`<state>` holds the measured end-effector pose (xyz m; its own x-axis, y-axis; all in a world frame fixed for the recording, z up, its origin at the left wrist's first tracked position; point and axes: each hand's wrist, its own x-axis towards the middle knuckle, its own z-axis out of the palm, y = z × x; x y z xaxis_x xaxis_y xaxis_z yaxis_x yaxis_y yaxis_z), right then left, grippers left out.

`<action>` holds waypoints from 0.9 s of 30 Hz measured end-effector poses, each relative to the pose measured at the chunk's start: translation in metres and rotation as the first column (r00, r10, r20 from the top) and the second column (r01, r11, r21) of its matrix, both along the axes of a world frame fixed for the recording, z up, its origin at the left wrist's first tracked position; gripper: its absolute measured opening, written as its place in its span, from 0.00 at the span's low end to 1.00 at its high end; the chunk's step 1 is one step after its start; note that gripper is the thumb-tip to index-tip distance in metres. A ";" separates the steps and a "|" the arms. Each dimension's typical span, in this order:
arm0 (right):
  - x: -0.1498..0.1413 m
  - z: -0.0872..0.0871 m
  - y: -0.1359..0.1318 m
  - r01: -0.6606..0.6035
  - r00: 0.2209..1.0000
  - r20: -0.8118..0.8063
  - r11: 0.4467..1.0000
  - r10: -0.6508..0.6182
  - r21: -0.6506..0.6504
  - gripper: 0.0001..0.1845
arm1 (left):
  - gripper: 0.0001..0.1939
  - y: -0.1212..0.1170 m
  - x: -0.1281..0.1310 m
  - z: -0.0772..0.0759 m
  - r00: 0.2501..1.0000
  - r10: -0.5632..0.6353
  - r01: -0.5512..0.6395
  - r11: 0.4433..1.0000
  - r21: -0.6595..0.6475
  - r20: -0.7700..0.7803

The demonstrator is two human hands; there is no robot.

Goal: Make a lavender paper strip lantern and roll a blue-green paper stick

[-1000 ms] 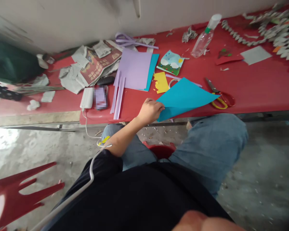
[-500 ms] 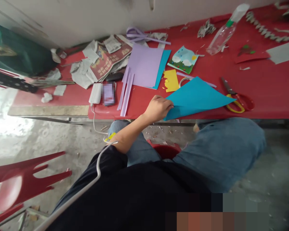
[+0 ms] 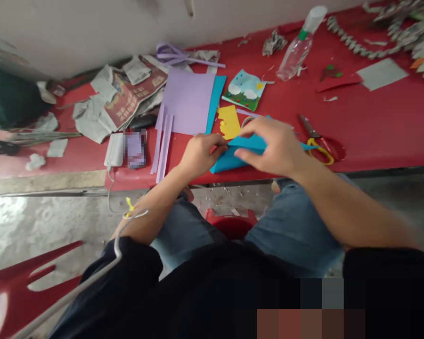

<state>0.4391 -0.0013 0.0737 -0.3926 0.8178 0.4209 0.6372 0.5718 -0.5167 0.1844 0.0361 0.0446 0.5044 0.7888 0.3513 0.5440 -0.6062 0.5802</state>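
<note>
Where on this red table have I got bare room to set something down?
The widest bare patch of the red table is right of the scissors, below the pale grey sheet. A smaller one lies between the bottle and the blue sheet. It's crowded on the left, where the newspaper, white power bank, phone and purple strips sit close together.

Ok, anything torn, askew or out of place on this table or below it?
The yellow paper piece has a ragged left edge, as if torn or cut. The tip of the held blue paper overlaps the red-and-yellow-handled metal scissors and could snag. Pale scraps litter the grey floor under the red table.
</note>
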 end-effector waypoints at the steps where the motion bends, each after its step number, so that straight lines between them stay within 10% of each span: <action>1: -0.001 -0.008 0.003 -0.030 0.998 0.051 0.999 0.029 0.017 0.18 | 0.05 0.001 0.000 0.002 1.000 0.014 -0.014 1.000 -0.004 -0.007; 9: -0.005 -0.024 0.029 -0.107 0.984 0.151 0.992 0.096 0.065 0.12 | 0.01 0.004 0.005 0.009 0.999 0.051 -0.049 0.990 0.134 -0.009; 27: -0.010 -0.024 -0.028 -0.044 0.981 0.186 0.995 0.061 -0.090 0.06 | 0.11 -0.037 0.013 -0.013 0.984 -0.014 0.041 0.987 0.153 -0.180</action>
<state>0.4291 -0.0297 0.0498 -0.5015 0.8237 0.2647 0.6982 0.5660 -0.4383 0.1971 -0.0006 0.0313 0.5904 0.7168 0.3710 0.6118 -0.6973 0.3735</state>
